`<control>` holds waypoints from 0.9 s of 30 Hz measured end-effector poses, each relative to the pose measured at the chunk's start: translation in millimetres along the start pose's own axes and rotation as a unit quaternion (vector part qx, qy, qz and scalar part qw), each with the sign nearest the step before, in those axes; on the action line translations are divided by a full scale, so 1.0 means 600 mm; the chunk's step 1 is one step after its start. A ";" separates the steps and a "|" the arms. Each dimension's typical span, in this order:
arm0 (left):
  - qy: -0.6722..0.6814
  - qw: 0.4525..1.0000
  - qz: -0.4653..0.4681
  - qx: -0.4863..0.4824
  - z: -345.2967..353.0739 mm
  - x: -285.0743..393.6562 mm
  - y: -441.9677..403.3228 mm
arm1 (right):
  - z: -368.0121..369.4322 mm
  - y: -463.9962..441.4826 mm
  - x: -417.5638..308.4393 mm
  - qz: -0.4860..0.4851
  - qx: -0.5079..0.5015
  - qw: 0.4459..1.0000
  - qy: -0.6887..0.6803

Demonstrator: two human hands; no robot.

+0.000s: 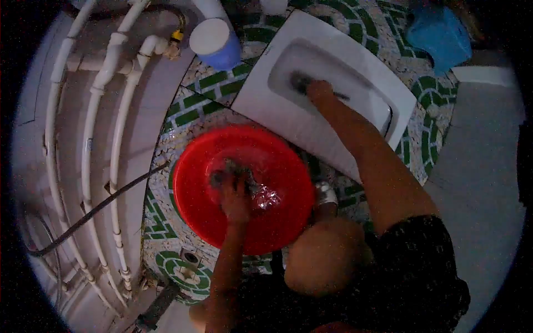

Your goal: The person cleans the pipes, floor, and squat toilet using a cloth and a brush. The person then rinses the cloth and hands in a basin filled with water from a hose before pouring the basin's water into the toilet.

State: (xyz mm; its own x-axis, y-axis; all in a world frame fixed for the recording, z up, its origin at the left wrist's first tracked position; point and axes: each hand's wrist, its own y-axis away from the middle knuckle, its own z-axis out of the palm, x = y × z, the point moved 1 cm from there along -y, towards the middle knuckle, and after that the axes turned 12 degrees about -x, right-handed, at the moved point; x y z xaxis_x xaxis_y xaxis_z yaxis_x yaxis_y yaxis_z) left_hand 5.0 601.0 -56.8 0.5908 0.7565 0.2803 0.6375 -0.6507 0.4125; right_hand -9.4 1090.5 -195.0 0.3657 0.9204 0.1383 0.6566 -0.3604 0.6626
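Observation:
A large red basin [191,216] stands on the patterned floor, with water glinting inside. Over its middle is my left hand [236,201], fingers bent against a dark greyish object [222,173] that is too dim to name. My right arm stretches to a white squat toilet [266,91] set in the floor. There my right hand [320,91] is closed around the thin handle of a brush [340,95]. The dark brush end lies in the bowl, slightly blurred, left of the hand.
White pipes [90,130] run along the left wall, crossed by a dark hose [100,205]. A blue bucket with a white top [214,44] stands beyond the basin. A blue plastic bag [441,39] lies at the upper right. A floor drain [190,257] is below the basin.

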 end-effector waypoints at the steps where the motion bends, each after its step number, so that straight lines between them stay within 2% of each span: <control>1: -0.011 0.999 -0.022 0.026 0.002 -0.009 -0.004 | -0.020 0.003 -0.013 0.010 -0.088 0.996 -0.028; 4: 0.070 0.985 -0.135 0.085 0.056 -0.031 0.016 | -0.108 0.147 0.062 -0.049 -0.031 0.994 -0.088; 7: 0.258 0.940 -0.222 0.032 0.074 -0.008 0.012 | -0.092 0.216 0.191 -0.060 0.030 0.991 -0.114; 9: 0.373 0.887 -0.273 0.000 0.081 0.007 0.008 | -0.092 0.211 0.195 -0.055 0.080 0.985 -0.141; 10: 0.343 0.910 -0.233 0.023 0.079 0.017 0.001 | -0.100 0.207 0.193 -0.053 0.106 0.981 -0.154; 12: 0.278 0.946 -0.151 0.067 0.067 0.036 -0.016 | -0.125 0.145 0.137 -0.031 0.020 0.995 -0.089; 15: 0.160 0.979 -0.026 0.128 0.005 0.043 -0.033 | -0.120 0.137 0.151 0.010 -0.035 0.997 -0.071; 16: 0.262 0.961 -0.044 0.075 -0.024 0.050 -0.037 | -0.073 0.153 0.212 -0.009 0.000 0.997 -0.074; 18: 0.456 0.887 -0.073 -0.033 -0.082 0.058 -0.039 | 0.008 0.224 0.300 -0.029 0.040 0.995 -0.083; 19: 0.396 0.915 -0.078 0.019 -0.047 0.028 -0.035 | 0.040 0.280 0.325 -0.028 0.045 0.995 -0.090; 21: 0.274 0.950 -0.082 0.125 0.066 -0.048 -0.033 | 0.056 0.431 0.321 0.052 -0.111 0.975 -0.188; 23: 0.400 0.911 -0.048 0.091 0.054 -0.037 -0.052 | 0.072 0.494 0.313 0.068 -0.203 0.948 -0.237; 24: 0.460 0.884 -0.032 0.073 0.045 -0.028 -0.061 | 0.083 0.500 0.283 0.051 -0.206 0.956 -0.203; 25: 0.565 0.820 -0.050 0.081 0.038 -0.018 -0.065 | 0.100 0.497 0.253 0.032 -0.208 0.963 -0.170; 26: 0.659 0.744 -0.065 0.087 0.030 -0.002 -0.068 | 0.134 0.457 0.227 -0.076 -0.070 0.974 -0.200; 27: 0.743 0.658 -0.077 0.092 0.020 0.009 -0.069 | 0.118 0.414 0.210 -0.128 -0.012 0.966 -0.225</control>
State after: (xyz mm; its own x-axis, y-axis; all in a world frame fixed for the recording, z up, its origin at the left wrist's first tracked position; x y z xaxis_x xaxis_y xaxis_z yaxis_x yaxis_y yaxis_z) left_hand -12.1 631.2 -82.6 -0.5376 -0.0471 0.8419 0.7630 -0.4523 0.4618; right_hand 246.3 1106.1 -65.3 0.4465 0.8176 -0.3636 0.7506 -0.1210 0.6496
